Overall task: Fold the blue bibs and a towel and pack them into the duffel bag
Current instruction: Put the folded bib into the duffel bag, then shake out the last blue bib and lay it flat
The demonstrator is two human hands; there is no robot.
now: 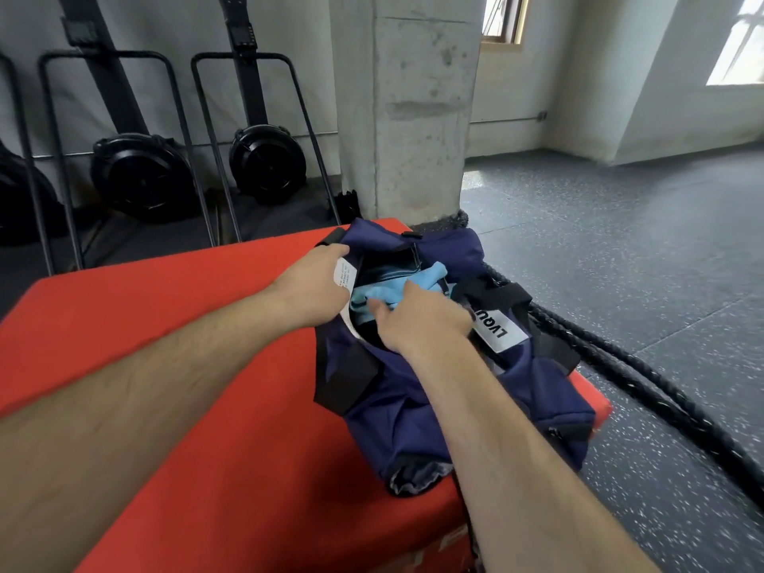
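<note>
A navy duffel bag (417,407) with black straps lies open on the right side of a red padded box (173,366). Light blue cloth (384,293) sits inside its opening; whether it is a bib or the towel is unclear. My left hand (314,283) grips the bag's left rim beside a white tag and holds the opening apart. My right hand (421,318) is at the opening, its fingers curled on the blue cloth. The bag's dark lining shows beyond the cloth.
A concrete pillar (407,105) rises just behind the box. A thick black rope (645,386) runs along the speckled grey floor at the right. Rowing machines (140,175) stand upright against the back-left wall.
</note>
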